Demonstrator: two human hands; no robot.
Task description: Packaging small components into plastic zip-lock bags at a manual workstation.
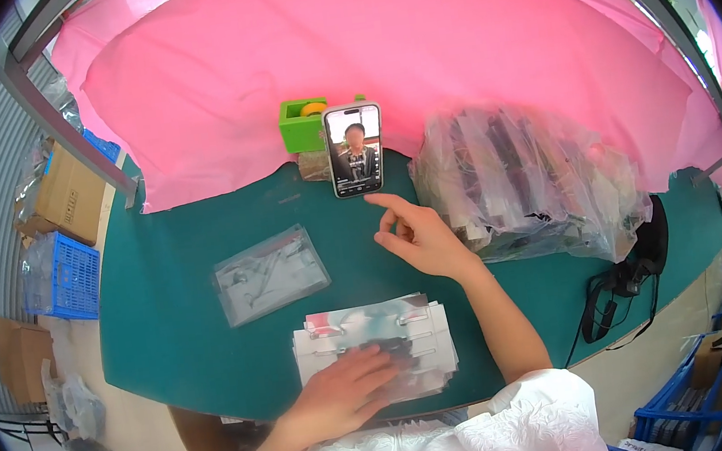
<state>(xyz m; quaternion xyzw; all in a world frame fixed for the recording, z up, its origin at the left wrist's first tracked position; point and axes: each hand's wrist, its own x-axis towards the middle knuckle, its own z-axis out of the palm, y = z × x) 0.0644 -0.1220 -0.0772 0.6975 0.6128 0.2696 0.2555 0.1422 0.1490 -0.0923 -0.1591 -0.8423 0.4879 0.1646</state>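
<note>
My left hand (pixel 344 392) lies flat on a stack of white printed sheets in clear plastic (pixel 432 342) near the table's front edge, its fingers spread. My right hand (pixel 416 235) is held out beyond the stack. Its index finger points at the lower edge of an upright phone (pixel 356 150), and the other fingers are loosely curled with nothing in them. Whether that fingertip touches the phone I cannot tell. On the phone's lit screen a person appears. Left of the stack lies a separate clear plastic packet (pixel 270 274) with grey contents.
Behind the phone are a green tape dispenser (pixel 303 132) and a brown block (pixel 313 166). A large clear bag of packed items (pixel 526 184) stands at the right, near a black strapped device (pixel 630 284). Pink cloth (pixel 375 37) hangs behind the green table (pixel 168 328).
</note>
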